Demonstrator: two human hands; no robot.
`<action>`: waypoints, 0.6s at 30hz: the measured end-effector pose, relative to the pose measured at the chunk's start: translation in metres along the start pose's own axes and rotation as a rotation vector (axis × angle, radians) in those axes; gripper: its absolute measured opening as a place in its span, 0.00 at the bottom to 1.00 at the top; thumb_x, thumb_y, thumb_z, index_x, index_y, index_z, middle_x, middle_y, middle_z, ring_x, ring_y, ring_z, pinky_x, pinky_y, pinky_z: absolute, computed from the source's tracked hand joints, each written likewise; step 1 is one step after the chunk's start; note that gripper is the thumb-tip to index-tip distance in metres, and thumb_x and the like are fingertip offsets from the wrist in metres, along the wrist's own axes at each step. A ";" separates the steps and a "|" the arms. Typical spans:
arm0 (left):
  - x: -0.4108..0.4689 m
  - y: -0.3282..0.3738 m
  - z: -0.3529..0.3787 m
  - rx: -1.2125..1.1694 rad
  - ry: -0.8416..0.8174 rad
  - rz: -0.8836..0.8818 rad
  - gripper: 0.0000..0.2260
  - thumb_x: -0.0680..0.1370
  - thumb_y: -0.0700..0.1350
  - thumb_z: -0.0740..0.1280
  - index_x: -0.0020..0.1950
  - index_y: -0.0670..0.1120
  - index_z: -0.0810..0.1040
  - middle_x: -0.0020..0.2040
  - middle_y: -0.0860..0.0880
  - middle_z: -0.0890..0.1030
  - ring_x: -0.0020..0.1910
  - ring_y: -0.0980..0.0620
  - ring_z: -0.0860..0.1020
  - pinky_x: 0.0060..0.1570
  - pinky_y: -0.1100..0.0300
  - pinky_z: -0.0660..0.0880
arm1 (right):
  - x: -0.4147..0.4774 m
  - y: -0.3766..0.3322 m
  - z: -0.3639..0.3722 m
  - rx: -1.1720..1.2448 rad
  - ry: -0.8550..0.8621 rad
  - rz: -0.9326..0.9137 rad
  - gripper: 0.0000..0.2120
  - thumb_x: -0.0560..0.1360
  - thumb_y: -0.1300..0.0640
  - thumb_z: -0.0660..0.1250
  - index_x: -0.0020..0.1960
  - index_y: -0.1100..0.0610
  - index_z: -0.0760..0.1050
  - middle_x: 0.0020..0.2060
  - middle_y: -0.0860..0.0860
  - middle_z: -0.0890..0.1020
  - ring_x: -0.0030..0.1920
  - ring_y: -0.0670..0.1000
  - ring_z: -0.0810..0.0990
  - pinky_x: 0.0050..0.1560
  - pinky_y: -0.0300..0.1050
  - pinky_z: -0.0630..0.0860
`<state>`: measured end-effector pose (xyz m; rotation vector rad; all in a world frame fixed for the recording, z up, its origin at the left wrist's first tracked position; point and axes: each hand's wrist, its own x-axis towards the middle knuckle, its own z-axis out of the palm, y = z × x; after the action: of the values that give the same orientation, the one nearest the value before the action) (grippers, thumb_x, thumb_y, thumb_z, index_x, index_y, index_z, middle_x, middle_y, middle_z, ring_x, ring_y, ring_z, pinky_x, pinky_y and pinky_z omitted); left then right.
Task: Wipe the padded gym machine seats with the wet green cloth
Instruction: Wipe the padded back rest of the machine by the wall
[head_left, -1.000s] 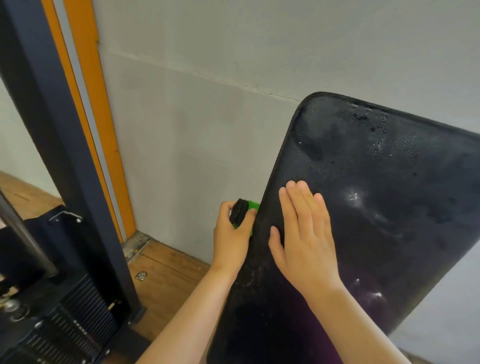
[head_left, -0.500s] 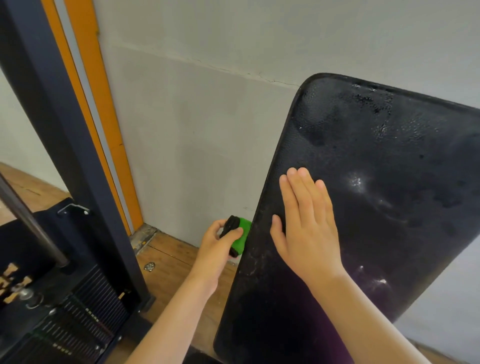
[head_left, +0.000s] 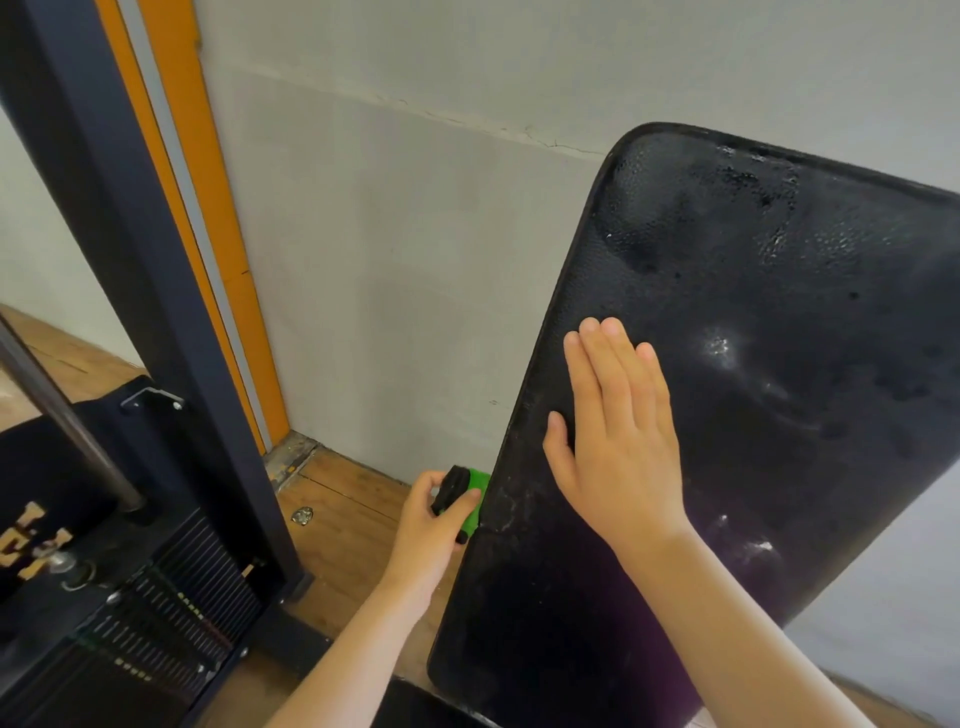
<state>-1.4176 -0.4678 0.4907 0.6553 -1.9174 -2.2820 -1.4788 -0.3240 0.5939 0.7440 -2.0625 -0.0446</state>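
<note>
Two hands: we brace padded seat (head_left: 779, 364), right hand (head_left: 618, 441) flat (fingers (head_left: 608, 364) together); left hand (head_left: 426, 530) clamps green cloth (head_left: 475, 499) at edge.

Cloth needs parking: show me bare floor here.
The wooden floor between the dark steel post and the black padded backrest is bare save one silvery scrap. Left of the post, the black weight stack crowds it.
</note>
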 end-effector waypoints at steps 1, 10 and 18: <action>-0.001 -0.008 -0.003 -0.002 0.005 -0.025 0.07 0.79 0.41 0.66 0.56 0.43 0.74 0.50 0.46 0.80 0.43 0.55 0.80 0.31 0.69 0.73 | 0.000 0.000 0.000 0.000 -0.003 -0.001 0.27 0.80 0.55 0.55 0.75 0.66 0.56 0.73 0.60 0.60 0.75 0.59 0.58 0.77 0.53 0.49; 0.015 0.019 0.006 -0.100 -0.003 0.033 0.08 0.77 0.43 0.69 0.55 0.44 0.78 0.47 0.47 0.82 0.43 0.56 0.81 0.41 0.64 0.77 | 0.001 0.000 0.002 0.003 -0.002 -0.009 0.27 0.80 0.55 0.56 0.75 0.66 0.56 0.73 0.60 0.59 0.75 0.59 0.57 0.77 0.54 0.50; 0.014 0.021 0.014 -0.099 -0.022 0.077 0.07 0.80 0.43 0.65 0.56 0.44 0.75 0.45 0.49 0.80 0.35 0.63 0.80 0.30 0.68 0.74 | 0.000 -0.002 0.003 0.005 0.002 0.002 0.28 0.79 0.56 0.57 0.75 0.66 0.56 0.73 0.60 0.59 0.75 0.59 0.57 0.77 0.54 0.49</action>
<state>-1.4398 -0.4643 0.5090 0.5377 -1.7913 -2.3282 -1.4803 -0.3263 0.5916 0.7443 -2.0622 -0.0373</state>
